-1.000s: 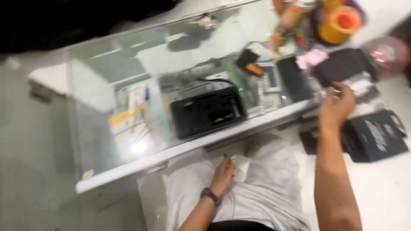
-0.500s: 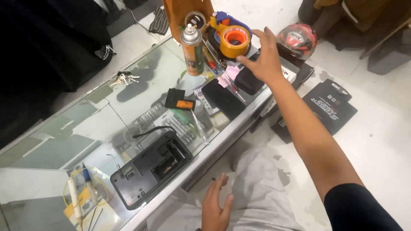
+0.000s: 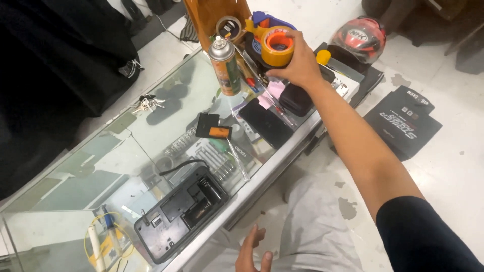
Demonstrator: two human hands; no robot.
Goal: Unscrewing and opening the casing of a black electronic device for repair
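right hand (image 3: 297,63) with fingers clamped over the tape roll (image 3: 277,46), just right of the spray can (image 3: 225,65); left hand (image 3: 253,252) open, empty. risk: a careless lift may topple the can.

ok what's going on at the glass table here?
A person seated at a glass table has the right hand on a roll of brown tape with an orange core at the cluttered far end, beside a spray can. Whether the roll is lifted, I can't tell. The left hand is open and empty, low by the lap. An opened black device lies at the near edge; a red helmet sits on the floor.
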